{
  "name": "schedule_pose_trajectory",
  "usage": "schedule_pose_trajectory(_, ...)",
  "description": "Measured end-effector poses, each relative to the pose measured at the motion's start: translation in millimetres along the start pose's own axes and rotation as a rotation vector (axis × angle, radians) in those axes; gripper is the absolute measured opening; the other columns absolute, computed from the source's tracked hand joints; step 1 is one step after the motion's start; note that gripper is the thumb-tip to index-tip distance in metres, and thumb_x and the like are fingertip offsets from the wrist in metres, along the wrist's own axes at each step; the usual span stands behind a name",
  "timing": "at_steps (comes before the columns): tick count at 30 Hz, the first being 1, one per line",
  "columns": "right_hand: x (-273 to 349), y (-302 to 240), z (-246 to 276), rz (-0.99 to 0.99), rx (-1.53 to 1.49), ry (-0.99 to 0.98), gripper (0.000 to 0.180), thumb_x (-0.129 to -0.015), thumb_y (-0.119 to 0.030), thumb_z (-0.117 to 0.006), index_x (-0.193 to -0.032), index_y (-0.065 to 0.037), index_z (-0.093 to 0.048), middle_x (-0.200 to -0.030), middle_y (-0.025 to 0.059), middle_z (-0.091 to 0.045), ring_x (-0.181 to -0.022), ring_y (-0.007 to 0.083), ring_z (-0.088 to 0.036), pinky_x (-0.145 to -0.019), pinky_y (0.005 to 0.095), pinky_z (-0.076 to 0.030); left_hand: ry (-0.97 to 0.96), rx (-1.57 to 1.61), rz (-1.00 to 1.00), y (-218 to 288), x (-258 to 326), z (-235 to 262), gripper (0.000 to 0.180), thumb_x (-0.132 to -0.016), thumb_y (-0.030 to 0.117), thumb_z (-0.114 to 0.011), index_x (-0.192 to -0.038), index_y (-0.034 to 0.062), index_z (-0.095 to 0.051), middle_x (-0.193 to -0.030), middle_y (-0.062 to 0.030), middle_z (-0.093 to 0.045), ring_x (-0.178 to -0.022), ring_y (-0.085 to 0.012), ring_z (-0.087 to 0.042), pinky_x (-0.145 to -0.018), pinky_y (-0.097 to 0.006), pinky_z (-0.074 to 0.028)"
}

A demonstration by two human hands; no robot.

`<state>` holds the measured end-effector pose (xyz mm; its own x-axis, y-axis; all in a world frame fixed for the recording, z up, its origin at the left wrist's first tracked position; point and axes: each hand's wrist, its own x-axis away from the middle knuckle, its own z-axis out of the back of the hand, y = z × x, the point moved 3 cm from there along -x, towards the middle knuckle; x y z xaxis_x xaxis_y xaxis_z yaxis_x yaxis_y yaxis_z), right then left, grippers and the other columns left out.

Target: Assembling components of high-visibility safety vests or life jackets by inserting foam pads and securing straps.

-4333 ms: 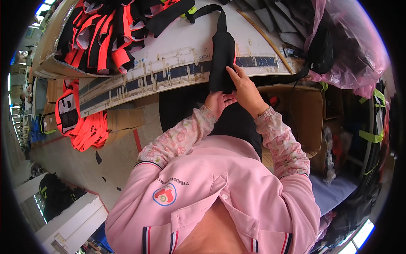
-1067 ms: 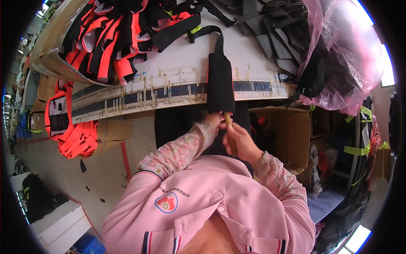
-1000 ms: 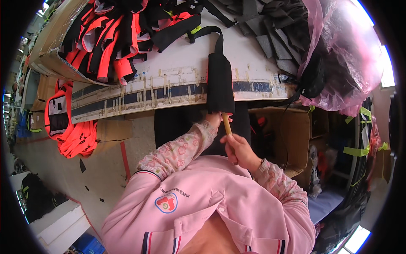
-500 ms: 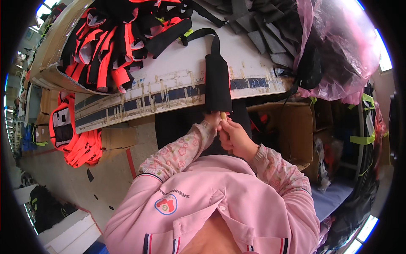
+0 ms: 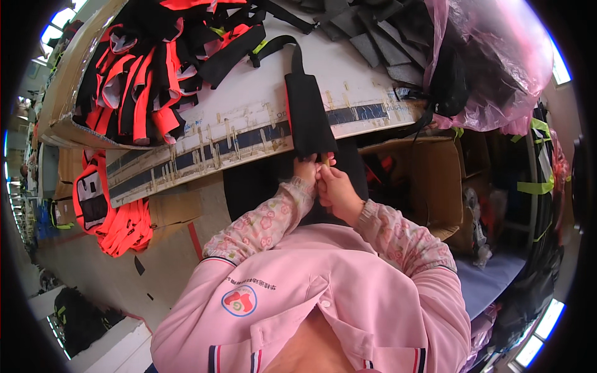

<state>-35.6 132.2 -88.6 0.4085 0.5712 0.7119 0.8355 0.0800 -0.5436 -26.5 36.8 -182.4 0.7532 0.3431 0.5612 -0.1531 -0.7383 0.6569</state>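
Note:
A flat black strap pad (image 5: 311,118) lies over the table's near edge, its near end hanging just past it. A narrow black webbing strap (image 5: 297,59) runs from its far end toward the pile. My left hand (image 5: 305,169) is closed at the pad's near end, its fingertips partly hidden beneath the fabric. My right hand (image 5: 341,191) is closed right beside it, gripping a small yellowish stick-like piece (image 5: 325,160) at the pad's opening. Only a short bit of that piece shows between the fingers, so its kind is unclear.
A cardboard box (image 5: 59,102) at the far left holds black and orange strips (image 5: 134,93). Grey foam pieces (image 5: 388,46) lie at the back, near a pink plastic bag (image 5: 497,56). Orange bags (image 5: 115,211) hang at left. An open carton (image 5: 429,180) stands under the table's right side.
The pad now slants, its far end further left. Both hands have moved slightly left and away from me with its near end. Less of the yellowish piece shows. The whole view has shifted a little.

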Motion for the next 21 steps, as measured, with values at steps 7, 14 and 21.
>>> schedule_pose_trajectory(7, 2, -7, -3, 0.007, -0.029, -0.067, 0.026, -0.095, -0.03, -0.038, -0.078, -0.012, -0.045, -0.051, -0.0052, -0.033, -0.037, 0.0062, -0.026, -0.034, 0.0214, -0.02, -0.004, 0.087, 0.033, 11, 8, -12, 0.03, -0.091, 0.026, -0.049, -0.094, -0.0027, -0.055, -0.081, -0.0158, -0.062, -0.069, -0.0256, -0.063, -0.058, -0.035, -0.053)
schedule_pose_trajectory(14, 71, 14, 31, -0.002, 0.546, -0.149, 0.025, -0.095, -0.023, -0.039, -0.082, -0.004, -0.05, -0.055, 0.0021, -0.048, -0.041, 0.0088, -0.044, -0.038, 0.0247, -0.036, -0.095, 0.174, -0.151, 44, 5, -2, 0.012, -0.088, 0.011, -0.051, -0.097, 0.0041, -0.054, -0.087, -0.0116, -0.06, -0.08, -0.028, -0.063, -0.066, -0.039, -0.055)
schedule_pose_trajectory(21, 65, -28, 99, 0.831, 1.11, 0.002, 0.007, -0.084, -0.007, -0.055, -0.081, -0.001, -0.058, -0.073, 0.0128, -0.054, -0.065, 0.0259, -0.055, -0.06, 0.0331, -0.045, 0.007, 0.311, -0.22, 73, -22, 10, 0.005, -0.089, 0.013, -0.049, -0.089, 0.0079, -0.05, -0.084, -0.013, -0.062, -0.071, -0.0292, -0.064, -0.061, -0.042, -0.055)
